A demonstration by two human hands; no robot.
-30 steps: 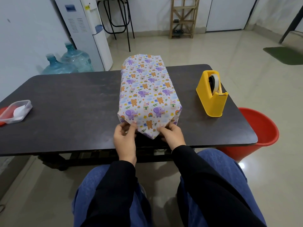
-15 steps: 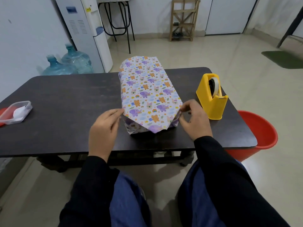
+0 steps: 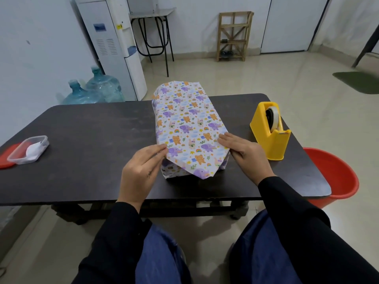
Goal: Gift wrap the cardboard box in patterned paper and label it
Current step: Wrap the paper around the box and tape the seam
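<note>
Left hand (image 3: 141, 171) and right hand (image 3: 246, 153), fingers straight, press the animal-patterned paper-wrapped box (image 3: 184, 119) on the dark desk (image 3: 82, 144).

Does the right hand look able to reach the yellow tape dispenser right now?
Likely yes: the right hand rests on the wrapped box beside the tape dispenser, with bare table between.

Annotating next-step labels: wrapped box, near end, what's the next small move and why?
Probably fold the pointed flap down against the near end of the wrapped box. It juts out loose, while the left hand and right hand press the top corners; the tape dispenser stands close on the right.
</note>
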